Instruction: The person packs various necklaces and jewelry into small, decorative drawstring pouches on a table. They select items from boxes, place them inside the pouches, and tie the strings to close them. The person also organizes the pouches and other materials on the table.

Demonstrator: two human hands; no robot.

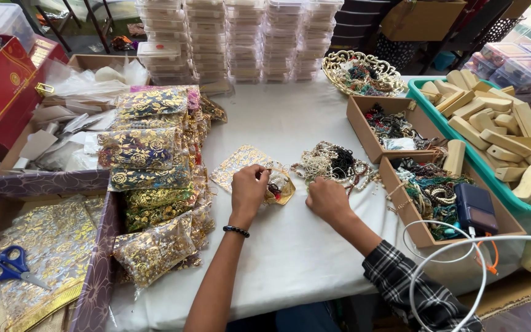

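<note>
Nearest the camera, white cable (444,258) loops over the right forearm in a checked sleeve (413,283). Near left: blue-handled scissors (7,265) lie on gold-patterned pouches inside a purple box (93,270).

Mid table (290,246), white cloth cover. Left hand (247,190), black bead bracelet (236,231) at the wrist, fingers closed on the rim of a small gold organza pouch (279,186); pouch lies on the table between both hands, dark red and pale beads visible at its mouth. Right hand (327,198) rests curled, knuckles up, just right of the pouch; fingertips hidden, so cannot tell whether it grips anything.

Just beyond the left hand: one flat gold-print pouch (241,165). Just beyond the right hand: heap of pale and dark bead strings (333,163).

Left of the hands: overlapping stack of filled gold-floral pouches (149,178), running from near edge toward far.

Right: two open cardboard boxes of beaded items, near one (422,237) holding a dark blue case (474,208), far one (364,132). Further right, teal tray (493,184) of pale wooden blocks.

Far: gold filigree basket (364,74) with beads; columns of stacked clear plastic boxes (241,37). Far left: red box (1,92).
</note>
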